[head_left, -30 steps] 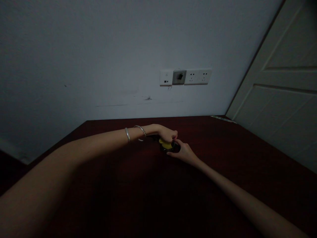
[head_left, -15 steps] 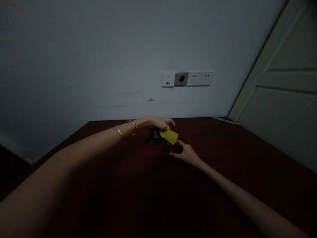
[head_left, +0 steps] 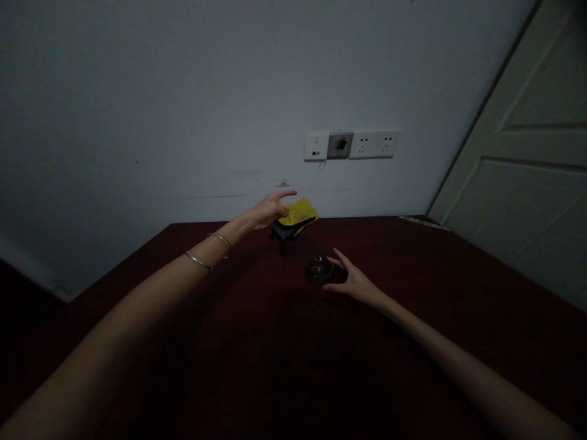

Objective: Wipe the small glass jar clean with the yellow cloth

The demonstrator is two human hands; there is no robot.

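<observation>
My left hand is closed on a cloth, yellow on one face and dark grey on the other. Its index finger points out to the right, and a dark corner of the cloth hangs below. The cloth is up near the wall, above and left of a dark glass ashtray, and apart from it. The ashtray sits upright on the dark red table. Thumb and fingers of my right hand grip its right side, with the index finger raised. Dim light hides the exact contact.
Behind the table rises a pale wall with a row of switches and sockets. A white panelled door stands at the right. A thin pale strip lies at the table's back right edge.
My left hand has lifted the cloth off the ashtray, up and to the left, uncovering it. My right hand stays at the ashtray; the view has shifted slightly.
</observation>
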